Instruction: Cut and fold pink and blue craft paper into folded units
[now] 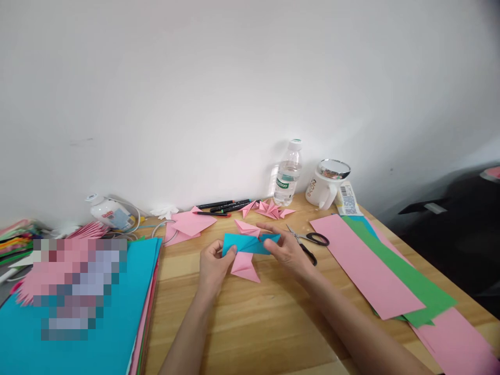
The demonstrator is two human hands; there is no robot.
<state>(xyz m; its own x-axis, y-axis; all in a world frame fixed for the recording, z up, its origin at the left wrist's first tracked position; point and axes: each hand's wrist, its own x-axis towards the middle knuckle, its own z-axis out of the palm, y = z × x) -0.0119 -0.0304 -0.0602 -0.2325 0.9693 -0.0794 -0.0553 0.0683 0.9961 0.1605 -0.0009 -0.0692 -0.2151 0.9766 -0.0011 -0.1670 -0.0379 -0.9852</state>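
Between my two hands is a folded blue paper strip (244,244), creased along a slant near its middle. My left hand (214,265) pinches its left end, thumb on top. At the other end, my right hand (287,250) grips the blue strip, with the index finger stretched over toward the pink paper. Folded pink paper (245,266) shows above and below the blue strip, with pointed ends; whether the two are joined I cannot tell. Scissors (308,239) with black handles lie just right of my right hand.
Pink and green paper sheets (367,271) lie at the right. A water bottle (288,174), a white mug (327,185), folded pink pieces (269,209) and black pens (224,206) line the wall. A blue paper stack (117,323) covers the left, near pink sheets (191,224).
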